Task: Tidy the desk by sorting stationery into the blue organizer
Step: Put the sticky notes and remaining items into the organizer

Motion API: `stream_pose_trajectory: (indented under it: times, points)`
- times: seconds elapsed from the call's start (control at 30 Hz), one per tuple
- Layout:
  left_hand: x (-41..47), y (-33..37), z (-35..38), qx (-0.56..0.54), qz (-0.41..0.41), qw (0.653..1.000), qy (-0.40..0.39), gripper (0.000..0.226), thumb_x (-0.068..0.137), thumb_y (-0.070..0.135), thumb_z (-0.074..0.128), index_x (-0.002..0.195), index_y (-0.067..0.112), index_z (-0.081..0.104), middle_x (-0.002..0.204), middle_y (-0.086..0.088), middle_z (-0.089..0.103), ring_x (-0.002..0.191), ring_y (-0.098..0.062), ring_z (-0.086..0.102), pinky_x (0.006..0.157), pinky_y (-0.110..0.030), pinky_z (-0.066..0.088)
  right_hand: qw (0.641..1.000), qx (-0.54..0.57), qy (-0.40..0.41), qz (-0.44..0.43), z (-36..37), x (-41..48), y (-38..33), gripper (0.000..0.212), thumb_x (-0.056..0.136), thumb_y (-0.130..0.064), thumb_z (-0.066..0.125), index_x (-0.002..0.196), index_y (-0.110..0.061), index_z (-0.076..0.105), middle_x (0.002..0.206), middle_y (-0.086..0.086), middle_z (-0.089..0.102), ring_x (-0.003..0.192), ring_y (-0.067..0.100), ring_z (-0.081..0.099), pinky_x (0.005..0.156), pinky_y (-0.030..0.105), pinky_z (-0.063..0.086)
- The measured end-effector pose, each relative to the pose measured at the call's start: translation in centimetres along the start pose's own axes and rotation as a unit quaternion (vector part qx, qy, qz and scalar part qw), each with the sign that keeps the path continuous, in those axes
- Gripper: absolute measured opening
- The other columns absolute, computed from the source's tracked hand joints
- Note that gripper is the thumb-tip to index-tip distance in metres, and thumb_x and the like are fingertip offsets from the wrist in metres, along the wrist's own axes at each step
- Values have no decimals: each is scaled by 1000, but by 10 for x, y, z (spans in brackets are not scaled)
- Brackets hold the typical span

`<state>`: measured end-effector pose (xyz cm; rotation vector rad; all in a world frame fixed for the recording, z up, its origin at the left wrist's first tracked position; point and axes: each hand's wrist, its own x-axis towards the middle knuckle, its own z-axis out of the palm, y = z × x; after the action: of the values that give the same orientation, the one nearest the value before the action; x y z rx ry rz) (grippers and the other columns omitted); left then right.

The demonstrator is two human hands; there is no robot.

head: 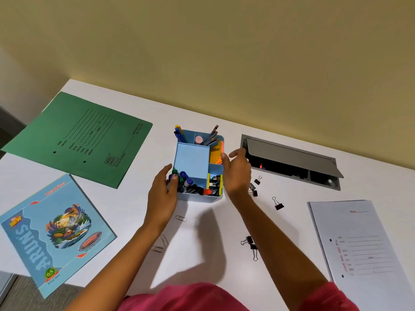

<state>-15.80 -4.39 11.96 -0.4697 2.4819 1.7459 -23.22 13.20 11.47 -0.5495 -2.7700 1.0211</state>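
Observation:
The blue organizer point(190, 161) stands mid-desk, holding pens, pencils, a pink eraser, markers, orange sticky notes and binder clips. My left hand point(162, 194) rests against its left wall, thumb over the rim by the markers. On the right side my right hand point(235, 173) touches the organizer with its thumb at the sticky notes and its fingers spread. Several black binder clips point(278, 205) lie loose to the right and front, another binder clip point(250, 242) nearer me. Paper clips point(181, 218) lie in front of the organizer.
A green folder point(83, 138) lies at the back left, a blue notebook point(54, 234) at the front left, a white file point(363, 250) at the right. An open grey cable hatch point(292, 160) sits in the desk behind my right hand.

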Motion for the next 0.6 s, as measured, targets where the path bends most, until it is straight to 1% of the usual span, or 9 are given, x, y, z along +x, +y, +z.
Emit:
stream_pose_trajectory:
  times: [0.1,0.13,0.2,0.27,0.33,0.37,0.43,0.5,0.6]
  points:
    - [1,-1,0,-6,-28,999,-26,41,102,33,29,141,28,41,142,5,47,131,-14,43,105,-24,31,997,52,19,-56,-1,-34,23,19,89,-16,64,99,-6,52,63,7,60,58,18,57,54,20,38]
    - [0,-1,0,3,-22,999,-30,41,102,32,27,140,27,43,141,5,48,130,-13,44,104,-21,30,998,60,4,-37,-2,-46,28,19,87,-13,65,99,-6,52,62,5,60,58,18,58,53,19,39]
    - [-2,-3,-1,32,-11,999,-30,42,103,33,25,138,26,47,139,4,51,128,-12,45,102,-17,30,994,76,-58,60,-3,-65,36,20,86,-17,65,100,-12,52,68,0,61,63,20,64,58,26,50]
    - [-4,-6,-2,53,-12,998,-33,45,102,39,23,136,28,49,137,0,54,125,-19,50,105,-24,34,968,158,-113,156,-8,-78,37,19,87,-21,63,98,-12,51,72,3,63,59,27,68,58,41,58]
    - [-4,-8,-5,64,-11,997,-38,47,100,44,20,136,32,49,133,-4,58,120,-27,54,106,-35,38,924,268,-144,231,-14,-83,33,18,88,-17,62,100,-8,52,78,16,65,57,30,69,50,38,57]
    - [-5,-8,-6,68,-9,997,-41,48,100,44,20,136,32,48,134,-4,57,120,-26,54,106,-37,39,909,300,-148,249,-16,-82,30,16,88,-14,62,100,-7,53,80,20,66,56,31,69,48,34,56]
    - [-5,-6,-6,72,-9,997,-40,47,101,42,21,137,29,48,135,-4,55,123,-24,51,104,-32,38,898,330,-144,253,-18,-79,28,12,86,-7,62,97,-6,57,80,24,68,54,33,68,49,34,58]
    - [-5,-5,-5,74,-21,996,-39,46,102,39,22,136,25,49,133,-6,57,122,-25,51,97,-28,38,903,339,-124,233,-19,-75,28,7,86,-3,62,93,-2,60,74,25,67,53,33,68,51,35,59]
    - [-7,-13,-5,66,-30,996,-53,47,101,45,19,132,33,51,121,-3,64,116,-21,56,94,-29,41,916,326,-106,209,-20,-66,34,7,88,-4,62,88,2,61,67,25,64,54,33,68,46,31,56]
